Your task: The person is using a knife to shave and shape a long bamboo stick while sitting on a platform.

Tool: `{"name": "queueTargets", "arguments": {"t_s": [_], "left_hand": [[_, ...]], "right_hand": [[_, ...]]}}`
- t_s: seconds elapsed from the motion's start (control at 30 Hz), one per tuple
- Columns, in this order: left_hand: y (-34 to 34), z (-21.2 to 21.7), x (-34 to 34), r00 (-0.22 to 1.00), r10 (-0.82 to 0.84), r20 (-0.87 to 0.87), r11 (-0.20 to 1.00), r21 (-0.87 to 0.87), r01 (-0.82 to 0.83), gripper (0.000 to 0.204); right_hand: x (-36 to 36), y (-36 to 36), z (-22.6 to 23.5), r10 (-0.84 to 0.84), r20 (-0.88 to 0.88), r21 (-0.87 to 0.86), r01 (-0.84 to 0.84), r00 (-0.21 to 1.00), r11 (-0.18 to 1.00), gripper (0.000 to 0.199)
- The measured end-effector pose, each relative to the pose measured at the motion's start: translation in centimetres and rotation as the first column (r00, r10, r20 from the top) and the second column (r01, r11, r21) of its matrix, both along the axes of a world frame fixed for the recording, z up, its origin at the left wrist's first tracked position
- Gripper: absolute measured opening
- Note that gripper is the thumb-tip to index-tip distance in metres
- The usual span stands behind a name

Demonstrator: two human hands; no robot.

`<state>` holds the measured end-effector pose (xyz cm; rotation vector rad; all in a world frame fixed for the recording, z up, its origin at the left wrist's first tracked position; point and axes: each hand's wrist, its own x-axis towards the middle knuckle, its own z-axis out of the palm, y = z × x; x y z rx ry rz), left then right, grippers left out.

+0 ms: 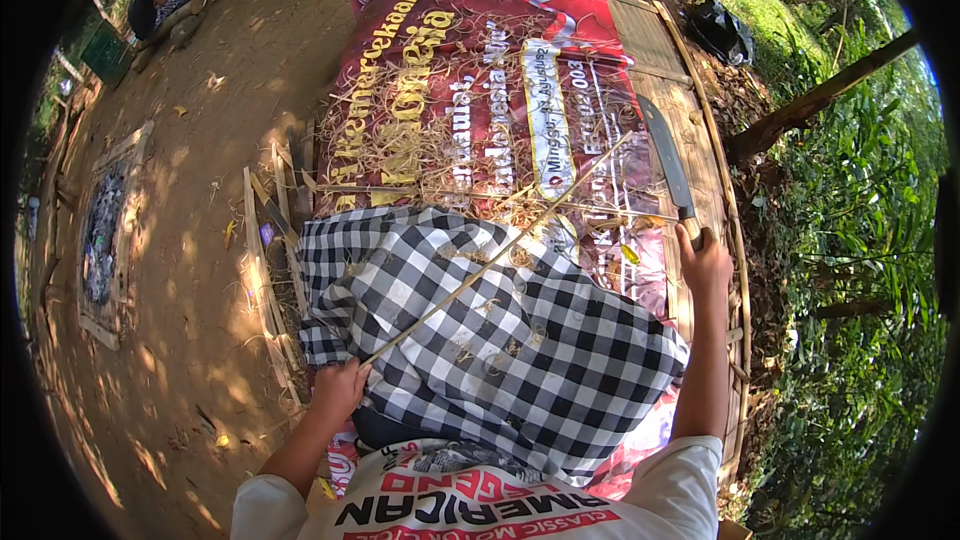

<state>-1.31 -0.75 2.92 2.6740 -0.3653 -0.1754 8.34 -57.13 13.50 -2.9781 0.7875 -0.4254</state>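
My left hand (340, 387) grips the near end of a long thin bamboo strip (500, 252) that slants up and to the right across my lap. My right hand (703, 260) is closed on the handle of a large machete (665, 155), whose grey blade points away from me. The strip's far end lies close to the blade. A black-and-white checked cloth (480, 340) covers my legs. Pale shavings (450, 140) are scattered over the red printed banner (460, 50) I sit on.
The banner lies on a bamboo platform (700, 140) with dirt ground (200, 190) to the left. A woven panel (105, 230) lies on the dirt. Another person (150, 5) sits at the far left. A black bag (722, 32) and thick greenery (860, 240) are on the right.
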Motion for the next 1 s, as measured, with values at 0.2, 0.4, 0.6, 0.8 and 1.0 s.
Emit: {"name": "queueTargets", "arguments": {"t_s": [0.2, 0.4, 0.6, 0.8, 1.0], "left_hand": [[0.0, 0.1, -0.1, 0.999, 0.028, -0.02, 0.999, -0.015, -0.029, 0.027], [-0.5, 1.0, 0.1, 0.999, 0.032, -0.029, 0.999, 0.036, -0.031, 0.026], [-0.7, 0.7, -0.5, 0.999, 0.045, -0.021, 0.998, 0.053, -0.044, 0.023], [-1.6, 1.5, -0.5, 0.996, 0.084, -0.002, 0.995, 0.056, -0.084, 0.024], [-1.9, 1.7, -0.2, 0.998, 0.061, -0.024, 0.995, 0.086, -0.059, 0.024]], "right_hand": [[-5.9, -5.7, -2.6, -0.228, 0.067, 0.256, 0.204, 0.971, 0.945, 0.076], [-9.6, -2.1, -2.8, -0.256, 0.138, 0.575, 0.133, 0.957, 0.807, 0.048], [-9.3, 4.2, -2.0, -0.112, 0.319, 0.692, -0.15, 0.941, 0.706, 0.038], [-6.6, 12.4, -1.1, 0.446, 0.245, 0.364, -0.508, 0.861, 0.781, 0.042], [-4.5, 18.2, -3.1, 0.672, 0.155, 0.304, -0.682, 0.724, 0.665, 0.049]]}}
